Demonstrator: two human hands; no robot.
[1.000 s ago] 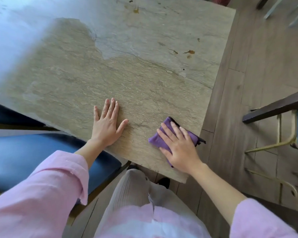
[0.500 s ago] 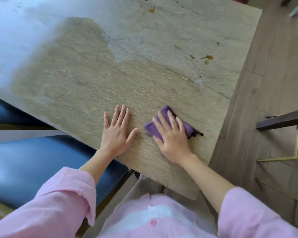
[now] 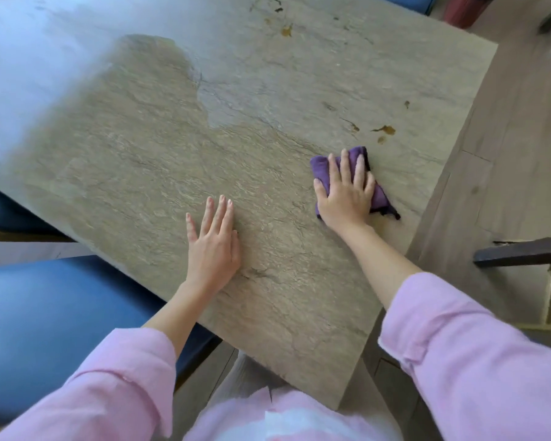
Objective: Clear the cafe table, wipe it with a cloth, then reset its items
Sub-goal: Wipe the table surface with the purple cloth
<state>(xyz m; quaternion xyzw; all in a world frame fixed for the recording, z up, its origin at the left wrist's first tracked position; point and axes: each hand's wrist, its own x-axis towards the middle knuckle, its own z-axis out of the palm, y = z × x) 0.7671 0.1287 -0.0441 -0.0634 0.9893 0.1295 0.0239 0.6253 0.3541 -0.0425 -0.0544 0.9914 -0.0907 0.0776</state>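
The stone-patterned cafe table (image 3: pixel 134 160) fills most of the view and carries no dishes. A folded purple cloth (image 3: pixel 323 168) lies flat on the table near its right edge. My right hand (image 3: pixel 345 192) presses down on the cloth with fingers spread, covering most of it. My left hand (image 3: pixel 213 243) rests flat on the bare table top, fingers together, holding nothing. Brown stains (image 3: pixel 385 130) mark the surface just beyond the cloth, and more stains (image 3: pixel 286 30) sit near the far edge.
Blue padded seats (image 3: pixel 45 329) stand along the table's left side. A dark wooden chair frame (image 3: pixel 522 253) is on the right over the wood floor (image 3: pixel 503 173). A red object (image 3: pixel 462 9) stands beyond the far right corner.
My right hand has slid the purple cloth away from the near edge, farther across the table and rightward toward the stains. My left hand stays flat in the same spot.
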